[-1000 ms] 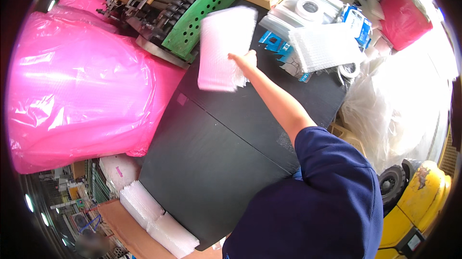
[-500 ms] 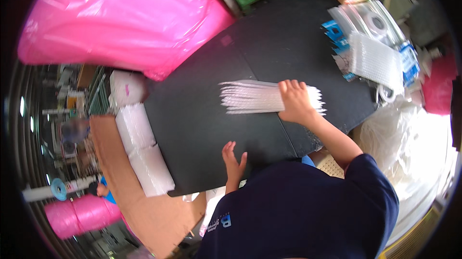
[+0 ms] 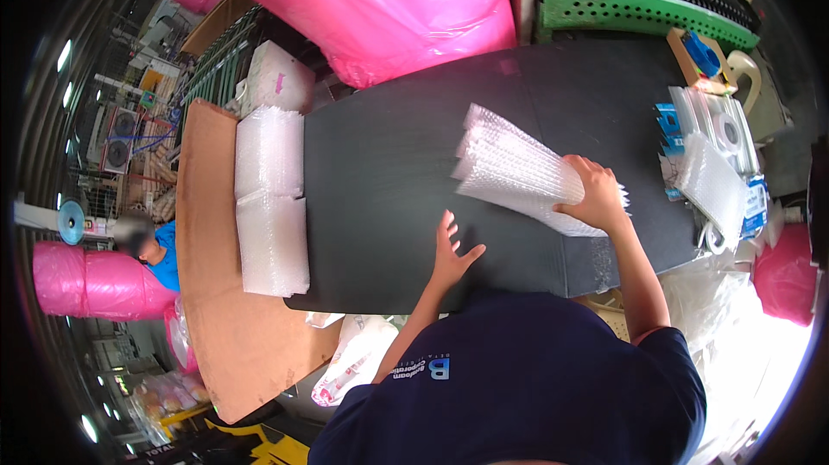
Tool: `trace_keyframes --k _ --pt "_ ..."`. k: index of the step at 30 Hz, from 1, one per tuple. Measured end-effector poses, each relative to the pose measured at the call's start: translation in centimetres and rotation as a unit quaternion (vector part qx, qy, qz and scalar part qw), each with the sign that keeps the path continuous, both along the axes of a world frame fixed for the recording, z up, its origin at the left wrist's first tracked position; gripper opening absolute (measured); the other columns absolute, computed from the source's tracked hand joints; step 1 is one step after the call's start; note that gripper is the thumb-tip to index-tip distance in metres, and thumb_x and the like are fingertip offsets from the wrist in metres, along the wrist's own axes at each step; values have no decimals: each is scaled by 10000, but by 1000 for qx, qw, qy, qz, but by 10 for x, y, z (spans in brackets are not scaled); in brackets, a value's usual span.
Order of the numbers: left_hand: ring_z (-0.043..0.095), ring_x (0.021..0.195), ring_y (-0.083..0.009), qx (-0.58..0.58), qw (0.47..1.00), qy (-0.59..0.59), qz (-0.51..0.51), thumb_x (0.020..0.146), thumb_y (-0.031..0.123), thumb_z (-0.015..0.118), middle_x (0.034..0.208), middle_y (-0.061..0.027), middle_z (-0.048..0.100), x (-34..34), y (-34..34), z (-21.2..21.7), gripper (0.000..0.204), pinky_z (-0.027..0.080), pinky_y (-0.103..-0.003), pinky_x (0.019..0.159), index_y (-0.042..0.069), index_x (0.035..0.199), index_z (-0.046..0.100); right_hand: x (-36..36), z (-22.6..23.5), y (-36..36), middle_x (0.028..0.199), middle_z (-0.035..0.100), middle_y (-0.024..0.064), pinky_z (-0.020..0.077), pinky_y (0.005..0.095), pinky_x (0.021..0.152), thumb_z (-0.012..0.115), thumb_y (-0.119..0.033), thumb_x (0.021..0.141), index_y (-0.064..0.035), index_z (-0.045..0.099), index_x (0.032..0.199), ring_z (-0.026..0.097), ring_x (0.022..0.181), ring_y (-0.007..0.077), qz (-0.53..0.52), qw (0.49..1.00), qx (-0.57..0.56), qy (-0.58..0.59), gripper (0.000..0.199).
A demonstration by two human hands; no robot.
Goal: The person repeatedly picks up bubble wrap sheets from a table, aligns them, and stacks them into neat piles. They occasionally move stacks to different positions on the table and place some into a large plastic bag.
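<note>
My right hand (image 3: 596,194) is wrapped round the right end of a stack of bubble-wrap sheets (image 3: 518,163), thumb on the near side and fingers over the far side. The stack is tilted, its free left end fanned out over the black table (image 3: 380,206). Near the table's front edge my left hand (image 3: 453,251) hovers with fingers spread, holding nothing and apart from the stack. Two piles of bubble wrap, a farther one (image 3: 269,152) and a nearer one (image 3: 274,245), lie along the table's left end.
A brown board (image 3: 207,232) borders the left piles. At the back stands a large pink plastic-wrapped bundle (image 3: 414,7), beside a green perforated rail (image 3: 639,12). Tape, a bubble-wrap pad (image 3: 712,176) and a small carton (image 3: 695,59) crowd the right end. Another person (image 3: 164,249) is at far left.
The view has turned, shifting the scene. The stack, flat along the table before, is now tilted with its left end raised and fanned. My right hand still grips it; my left stays open.
</note>
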State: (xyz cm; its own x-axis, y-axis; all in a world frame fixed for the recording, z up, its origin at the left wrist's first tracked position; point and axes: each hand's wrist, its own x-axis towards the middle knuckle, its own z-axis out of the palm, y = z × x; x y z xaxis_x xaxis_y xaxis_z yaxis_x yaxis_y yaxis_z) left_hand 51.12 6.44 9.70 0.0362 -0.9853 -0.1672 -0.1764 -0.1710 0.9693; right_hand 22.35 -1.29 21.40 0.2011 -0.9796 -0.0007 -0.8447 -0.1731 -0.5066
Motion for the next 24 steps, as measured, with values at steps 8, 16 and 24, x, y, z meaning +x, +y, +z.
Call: trace_keyframes --k 8,16,24 --pt "366 1186 -230 -51 989 24 -135 388 315 899 1256 -135 405 101 -59 58 1130 319 -346 984 -5 1291 300 114 -47 -2 1119 519 51 370 329 921 803 -91 579 -46 393 1219 473 1059 183 92 875 169 -444 762" --pt "488 1066 -282 -193 947 -134 -221 735 163 657 1164 -183 480 174 -72 -62 552 366 -376 942 -16 1192 405 149 -155 -21 1120 544 98 422 320 893 569 -48 787 -40 487 1156 509 1024 153 216 974 37 -60 378" --pt "517 1009 -343 -275 931 -155 -184 690 73 633 1048 -213 526 164 -77 -64 539 396 -371 884 -10 1161 384 141 -119 -24 1169 525 141 380 343 930 482 -65 824 -26 517 1147 492 1075 199 134 978 111 -114 327"
